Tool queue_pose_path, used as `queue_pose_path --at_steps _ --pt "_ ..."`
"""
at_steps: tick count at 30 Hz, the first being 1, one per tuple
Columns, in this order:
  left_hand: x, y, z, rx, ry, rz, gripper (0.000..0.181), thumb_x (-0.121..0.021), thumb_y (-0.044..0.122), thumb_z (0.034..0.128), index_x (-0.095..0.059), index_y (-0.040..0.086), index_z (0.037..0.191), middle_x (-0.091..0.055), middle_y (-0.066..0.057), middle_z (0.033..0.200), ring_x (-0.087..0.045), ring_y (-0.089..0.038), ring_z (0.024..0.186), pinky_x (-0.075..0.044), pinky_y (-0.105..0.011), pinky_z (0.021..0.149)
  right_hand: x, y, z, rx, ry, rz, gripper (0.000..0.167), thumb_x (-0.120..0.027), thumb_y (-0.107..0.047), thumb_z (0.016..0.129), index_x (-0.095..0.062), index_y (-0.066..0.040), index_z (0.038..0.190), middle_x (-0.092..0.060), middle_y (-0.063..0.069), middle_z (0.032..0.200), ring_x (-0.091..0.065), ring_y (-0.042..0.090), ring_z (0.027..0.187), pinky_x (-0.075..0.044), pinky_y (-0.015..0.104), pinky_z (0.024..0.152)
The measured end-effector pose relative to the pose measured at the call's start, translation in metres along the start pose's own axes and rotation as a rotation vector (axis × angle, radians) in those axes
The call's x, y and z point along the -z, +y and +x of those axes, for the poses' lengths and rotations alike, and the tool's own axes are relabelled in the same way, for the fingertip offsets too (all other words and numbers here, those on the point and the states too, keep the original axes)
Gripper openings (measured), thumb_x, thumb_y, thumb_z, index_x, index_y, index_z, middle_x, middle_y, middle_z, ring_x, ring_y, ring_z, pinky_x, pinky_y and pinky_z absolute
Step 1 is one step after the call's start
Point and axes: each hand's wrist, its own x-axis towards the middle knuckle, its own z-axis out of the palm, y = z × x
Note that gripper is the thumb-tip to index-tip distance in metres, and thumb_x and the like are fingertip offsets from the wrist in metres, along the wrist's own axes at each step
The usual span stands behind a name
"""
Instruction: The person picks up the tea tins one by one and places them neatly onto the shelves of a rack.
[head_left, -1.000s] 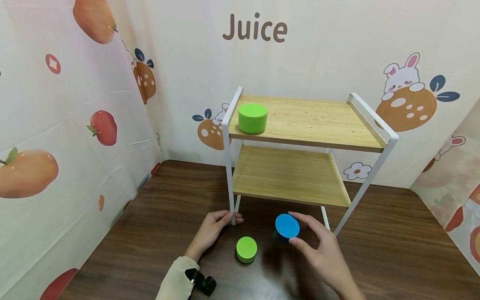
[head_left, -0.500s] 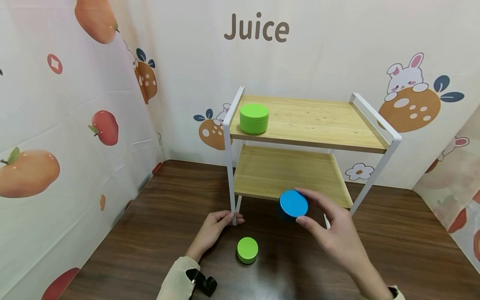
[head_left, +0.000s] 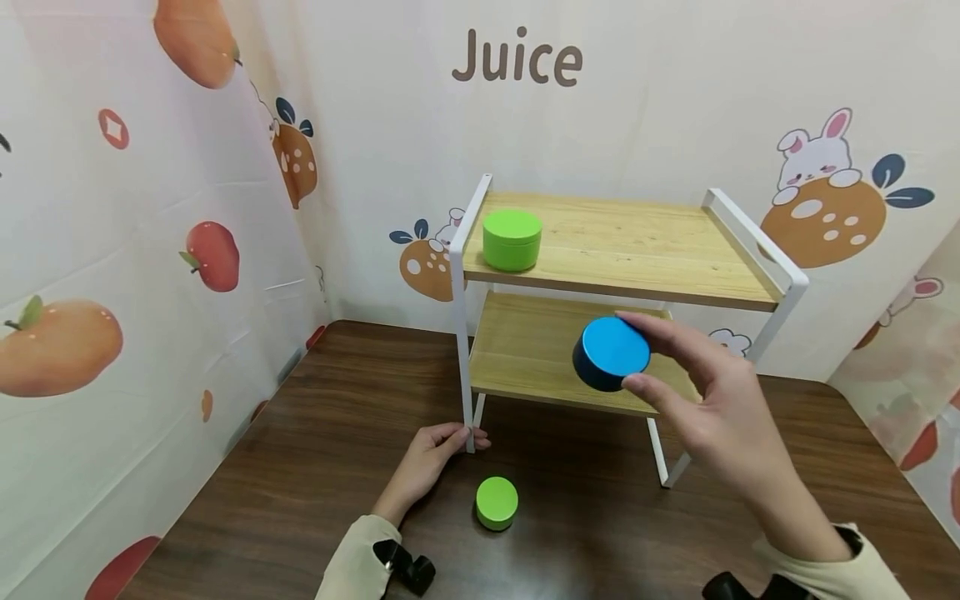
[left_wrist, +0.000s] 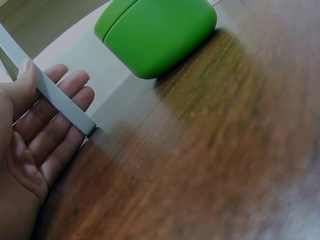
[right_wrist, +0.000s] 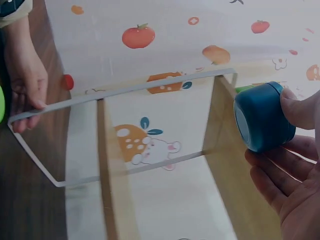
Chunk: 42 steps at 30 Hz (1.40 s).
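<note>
My right hand [head_left: 723,408] pinches a round blue lidded tin [head_left: 613,348] between thumb and fingers, held in the air in front of the lower board of a two-tier shelf rack [head_left: 637,246]. In the right wrist view the blue tin [right_wrist: 262,120] is tipped on its side against the thumb and fingers. My left hand [head_left: 422,462] grips the foot of the rack's front left white leg [head_left: 461,358], thumb on one side and fingers behind, as the left wrist view shows. Near that hand a small green tin [head_left: 497,502] stands on the table.
A larger green lidded tin [head_left: 512,242] stands at the left end of the rack's top board. The lower wooden board [head_left: 525,350] lies beneath it. A dark wooden table [head_left: 337,400] carries the rack. Fruit-printed curtains [head_left: 360,100] hang behind and on both sides.
My right hand has lifted the blue tin from low over the table, up and to the right, to the lower board's height. My left hand stays on the leg.
</note>
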Motion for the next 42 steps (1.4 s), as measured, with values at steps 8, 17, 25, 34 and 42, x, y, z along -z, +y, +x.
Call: queue_pose_path --at_steps 8,17,25,34,42 --pt "0.000 -0.001 0.000 -0.004 0.015 0.000 0.036 -0.054 0.025 0.1117 -0.075 -0.002 0.122 -0.079 -0.019 0.115 -0.072 -0.011 0.119 -0.049 -0.018 0.103 0.015 -0.014 0.018 -0.010 0.027 -0.034 0.062 -0.075 0.015 0.088 -0.065 -0.012 0.144 -0.073 -0.001 0.133 -0.068 0.009 0.122 -0.048 0.013 0.107" --pt "0.000 -0.002 0.000 -0.008 0.014 -0.004 0.037 -0.053 0.025 0.1118 -0.075 -0.003 0.122 -0.079 -0.019 0.115 -0.072 -0.011 0.118 -0.049 -0.018 0.103 0.020 -0.026 0.038 -0.008 0.041 -0.024 0.060 -0.072 0.013 0.092 -0.065 -0.013 0.144 -0.074 0.000 0.131 -0.070 0.012 0.117 -0.051 0.014 0.103" --pt "-0.001 -0.003 0.001 -0.012 0.008 -0.010 0.037 -0.053 0.025 0.1119 -0.075 -0.003 0.122 -0.079 -0.020 0.116 -0.072 -0.012 0.118 -0.049 -0.018 0.103 0.031 -0.033 0.061 -0.071 0.077 -0.024 0.052 -0.072 0.006 0.095 -0.066 -0.012 0.144 -0.073 -0.001 0.128 -0.071 0.012 0.111 -0.055 0.011 0.093" --pt "0.001 -0.001 -0.002 0.025 0.011 -0.020 0.036 -0.054 0.026 0.1115 -0.075 -0.001 0.122 -0.079 -0.018 0.116 -0.071 -0.007 0.117 -0.049 -0.018 0.103 0.034 -0.027 0.077 -0.118 0.063 -0.066 0.048 -0.073 -0.005 0.099 -0.065 -0.015 0.145 -0.072 -0.008 0.125 -0.070 0.010 0.106 -0.056 0.011 0.083" --pt "0.000 0.000 0.000 0.020 0.003 -0.020 0.036 -0.054 0.026 0.1115 -0.075 -0.001 0.123 -0.079 -0.018 0.116 -0.072 -0.008 0.117 -0.049 -0.018 0.103 0.036 -0.021 0.086 -0.139 0.059 -0.098 0.044 -0.074 -0.013 0.100 -0.067 -0.015 0.143 -0.074 -0.012 0.120 -0.068 0.005 0.109 -0.050 0.010 0.093"
